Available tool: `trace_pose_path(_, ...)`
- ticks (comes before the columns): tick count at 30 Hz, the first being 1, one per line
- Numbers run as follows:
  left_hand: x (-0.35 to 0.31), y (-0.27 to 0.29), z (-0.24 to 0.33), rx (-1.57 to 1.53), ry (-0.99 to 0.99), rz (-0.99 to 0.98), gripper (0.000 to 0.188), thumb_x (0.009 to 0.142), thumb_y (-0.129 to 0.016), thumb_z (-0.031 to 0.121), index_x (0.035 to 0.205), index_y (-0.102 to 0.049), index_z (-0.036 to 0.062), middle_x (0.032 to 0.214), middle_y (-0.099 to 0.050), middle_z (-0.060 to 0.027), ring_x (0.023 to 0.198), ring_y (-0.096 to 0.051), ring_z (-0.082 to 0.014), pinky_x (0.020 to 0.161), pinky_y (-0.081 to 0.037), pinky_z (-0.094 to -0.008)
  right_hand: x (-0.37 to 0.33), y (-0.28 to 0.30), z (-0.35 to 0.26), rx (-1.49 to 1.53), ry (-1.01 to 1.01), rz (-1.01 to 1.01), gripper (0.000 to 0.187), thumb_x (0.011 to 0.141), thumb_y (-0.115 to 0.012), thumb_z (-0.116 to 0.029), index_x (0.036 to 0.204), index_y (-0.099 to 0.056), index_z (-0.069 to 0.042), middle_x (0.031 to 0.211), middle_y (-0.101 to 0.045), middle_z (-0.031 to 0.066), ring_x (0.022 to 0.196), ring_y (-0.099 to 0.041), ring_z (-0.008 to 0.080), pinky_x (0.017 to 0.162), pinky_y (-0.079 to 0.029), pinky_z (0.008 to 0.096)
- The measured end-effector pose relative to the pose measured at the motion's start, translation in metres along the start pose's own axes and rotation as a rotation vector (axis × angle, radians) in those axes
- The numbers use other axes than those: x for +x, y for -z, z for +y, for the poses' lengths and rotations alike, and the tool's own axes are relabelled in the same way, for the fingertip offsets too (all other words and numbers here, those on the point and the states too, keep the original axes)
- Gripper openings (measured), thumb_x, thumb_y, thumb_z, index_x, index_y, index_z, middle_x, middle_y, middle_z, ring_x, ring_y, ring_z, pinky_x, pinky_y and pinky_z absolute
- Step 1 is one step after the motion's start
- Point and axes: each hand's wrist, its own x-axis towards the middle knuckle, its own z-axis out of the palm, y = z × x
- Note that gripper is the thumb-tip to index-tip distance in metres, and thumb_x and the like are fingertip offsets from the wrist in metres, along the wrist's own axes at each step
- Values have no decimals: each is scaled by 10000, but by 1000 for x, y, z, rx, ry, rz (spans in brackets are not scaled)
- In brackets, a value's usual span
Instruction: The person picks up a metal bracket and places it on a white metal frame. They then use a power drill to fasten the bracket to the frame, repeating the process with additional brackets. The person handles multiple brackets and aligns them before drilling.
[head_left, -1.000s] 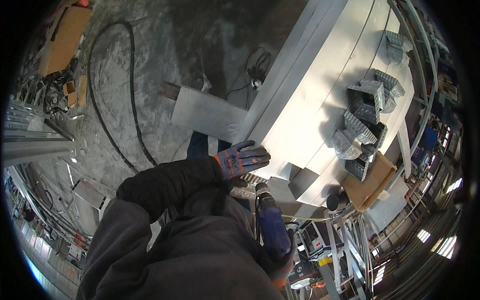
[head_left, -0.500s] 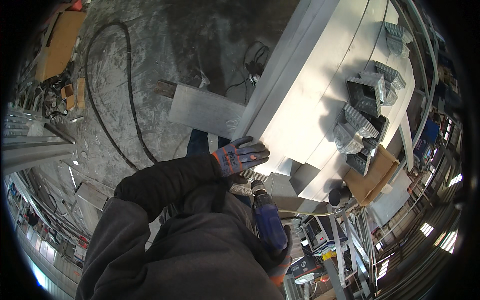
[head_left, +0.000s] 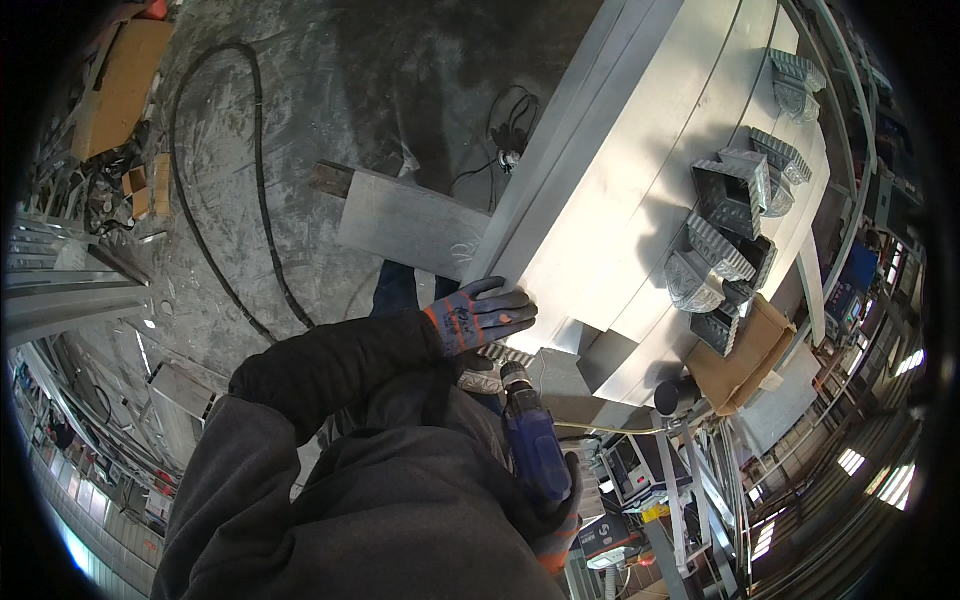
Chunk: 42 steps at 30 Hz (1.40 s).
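Note:
My left hand [head_left: 482, 316], in a grey-and-orange work glove, lies flat with fingers stretched out over the near corner of the long pale metal panels [head_left: 600, 240]. A blue cordless drill [head_left: 537, 452] is in my right hand [head_left: 563, 535]. That hand is partly hidden by the drill and my sleeve, and only some of its glove shows. The drill's chuck points up at a ribbed, patterned metal fitting [head_left: 482, 381] just below my left hand. Whether a bit touches the fitting I cannot tell.
Several ornate grey metal fittings [head_left: 730, 190] lie along the right of the panels, by an open cardboard box [head_left: 742, 358]. A flat metal bar [head_left: 410, 222] juts out to the left. On the floor lie a black hose [head_left: 262, 180] and a dark cable [head_left: 512, 125].

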Motion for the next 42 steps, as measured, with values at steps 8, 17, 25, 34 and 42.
trace_pose_path(8, 10, 24, 3, -27, 4, 7, 529, 989, -591, 198, 1509, -499, 218, 1589, -471, -10, 1480, -431, -188, 1223, -392, -495, 11, 9, -3, -99, 159, -124, 1025, 760, -929, -254, 1543, -344, 56, 1439, -533, 271, 1338, -557, 382, 1112, -462, 471)
trace_pose_path(17, 6, 18, 2, -44, 11, 40, 516, 1005, -566, 207, 1516, -492, 225, 1612, -456, 0, 1505, -411, -195, 1232, -384, -505, 13, 13, -2, -83, 108, -199, 1099, 735, -938, -302, 1566, -327, 76, 1509, -476, 247, 1414, -473, 371, 1193, -375, 470)
trace_pose_path(25, 2, 19, 0, -80, -3, 29, 513, 1021, -562, 208, 1526, -476, 238, 1607, -458, -4, 1502, -413, -198, 1249, -351, -504, 16, 11, -4, -115, 161, -223, 1058, 760, -936, -311, 1549, -345, 73, 1477, -502, 251, 1374, -514, 387, 1154, -419, 479)
trace_pose_path(34, 4, 17, 0, -136, 18, 26, 497, 1014, -567, 200, 1506, -501, 232, 1571, -487, -9, 1477, -436, -192, 1240, -358, -517, 24, 20, -26, -295, 94, -387, 1000, 793, -907, -255, 1538, -326, 74, 1430, -530, 262, 1321, -559, 401, 1100, -461, 488)
trace_pose_path(42, 3, 20, 0, -106, -13, 32, 521, 998, -569, 201, 1513, -498, 238, 1584, -480, -4, 1483, -432, -189, 1245, -348, -528, 26, 15, -36, -305, 97, -394, 945, 802, -880, -219, 1532, -350, 61, 1416, -556, 282, 1250, -623, 428, 1032, -511, 486)
